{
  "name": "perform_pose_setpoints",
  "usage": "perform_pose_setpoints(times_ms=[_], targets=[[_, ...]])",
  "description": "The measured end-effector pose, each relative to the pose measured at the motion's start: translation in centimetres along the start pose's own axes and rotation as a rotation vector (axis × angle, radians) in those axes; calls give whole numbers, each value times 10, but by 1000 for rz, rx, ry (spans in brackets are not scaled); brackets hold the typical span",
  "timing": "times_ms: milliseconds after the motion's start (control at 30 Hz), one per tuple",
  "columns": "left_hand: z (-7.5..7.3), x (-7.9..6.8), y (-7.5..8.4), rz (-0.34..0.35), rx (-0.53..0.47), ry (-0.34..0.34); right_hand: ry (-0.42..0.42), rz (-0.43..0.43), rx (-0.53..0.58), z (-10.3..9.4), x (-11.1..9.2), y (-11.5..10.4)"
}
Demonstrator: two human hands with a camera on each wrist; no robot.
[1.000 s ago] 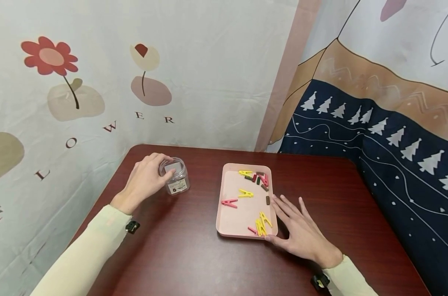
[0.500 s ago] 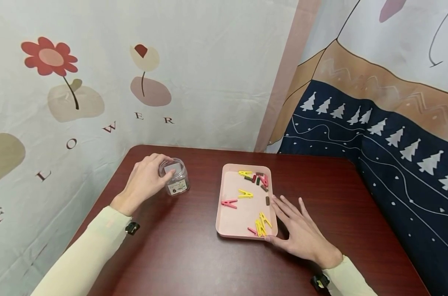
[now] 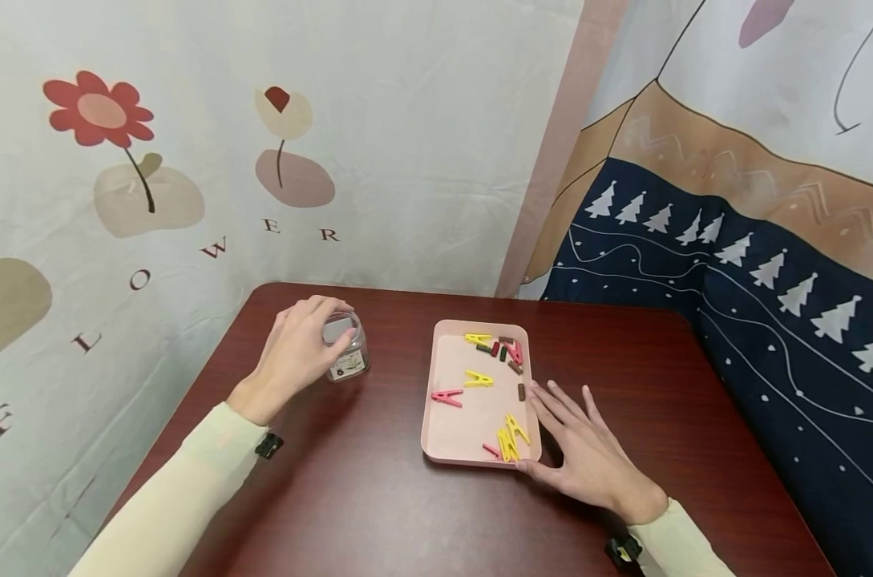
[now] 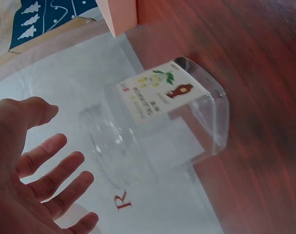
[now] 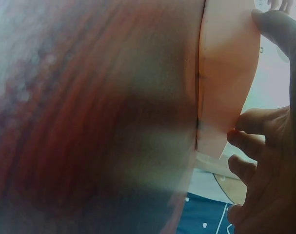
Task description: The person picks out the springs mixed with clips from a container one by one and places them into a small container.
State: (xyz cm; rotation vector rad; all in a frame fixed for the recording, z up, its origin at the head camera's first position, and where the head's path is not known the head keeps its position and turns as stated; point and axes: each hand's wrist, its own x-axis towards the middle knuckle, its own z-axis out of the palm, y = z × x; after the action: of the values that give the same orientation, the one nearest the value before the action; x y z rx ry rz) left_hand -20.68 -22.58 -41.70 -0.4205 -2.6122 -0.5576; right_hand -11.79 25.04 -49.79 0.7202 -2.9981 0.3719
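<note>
A clear jar [image 3: 348, 365] with a printed label stands at the table's back left. My left hand [image 3: 295, 349] hovers at its mouth, fingers loosely bent; the left wrist view shows a gap between the fingertips [image 4: 57, 141] and the jar's rim. Right of the jar lies a pink tray [image 3: 454, 433]. In it are several yellow clothespins [image 3: 479, 378], a few pink clothespins [image 3: 447, 397] and several small ridged pieces [image 3: 521, 392] in dark green, red and brown. My right hand [image 3: 588, 457] is spread, its fingertips against the tray's right side wall.
The dark red wooden table [image 3: 378, 513] ends at a white curtain [image 3: 414, 160] printed with flowers behind it. A navy cloth with white trees [image 3: 645, 232] hangs along the right.
My left hand has shifted slightly right, further over the jar's mouth and covering more of it. The jar, the tray and my right hand look the same.
</note>
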Motion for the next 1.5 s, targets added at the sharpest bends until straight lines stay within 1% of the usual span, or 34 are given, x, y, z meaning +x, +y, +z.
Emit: perform_pose_setpoints(times_ms=[167, 300, 433, 533, 667, 767, 1100, 1300, 1500], targets=[[5, 4, 14, 59, -10, 13, -13, 13, -15, -1, 0, 2], [10, 8, 27, 90, -18, 1, -32, 19, -27, 0, 1, 3], [15, 11, 39, 102, -26, -43, -40, 17, -29, 0, 2, 4], [20, 13, 47, 117, -12, -72, -26, 9, -28, 0, 2, 4], [27, 17, 56, 150, -9, -99, -5, 1, -17, 0, 2, 5], [34, 21, 63, 176, -24, -120, 4, -3, -12, 0, 2, 5], [54, 33, 86, 254, 0, -188, 4, -4, -22, 1, 2, 4], [69, 46, 99, 310, 30, -235, -5, 0, -11, 1, 1, 2], [81, 62, 116, 329, 71, -324, -23, 6, -8, 0, 2, 1]])
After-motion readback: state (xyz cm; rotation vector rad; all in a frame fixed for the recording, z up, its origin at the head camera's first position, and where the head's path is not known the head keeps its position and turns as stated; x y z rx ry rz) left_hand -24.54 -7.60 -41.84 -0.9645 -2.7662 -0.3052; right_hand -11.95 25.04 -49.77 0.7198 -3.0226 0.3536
